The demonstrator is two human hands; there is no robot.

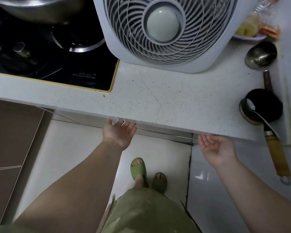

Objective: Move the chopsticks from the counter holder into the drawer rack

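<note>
Left hand (118, 134): palm up, fingers loosely spread, tips tucked under the front lip of the pale speckled stone counter (141, 95); holds nothing.
Right hand (216, 147): palm up, fingers lightly curled and apart, tips at the same lip further right; holds nothing.
Drawer: not visibly open. A thin metal strip (166, 133) runs under the lip between the hands; whether it is the drawer's top edge cannot be told.
Step in hand, as judged: opening the drawer. Hook both sets of fingertips behind the edge and pull evenly and straight back, so the front does not skew; step back to leave room.
Chopsticks, counter holder, drawer rack: none in view; presumably the rack sits inside the closed drawer and the holder outside the frame.
Containers:
- Black cylindrical pot with a brass-coloured rim (262, 106), lying on its side near the counter's right end; a metal spoon (260, 115) rests in its mouth.
- Steel ladle bowl (261, 55), beyond it, empty.
- Pale plate (249, 37), top right, bearing wrapped yellow and orange food.
Also: white box fan (165, 31); black glass hob (49, 56).
</note>
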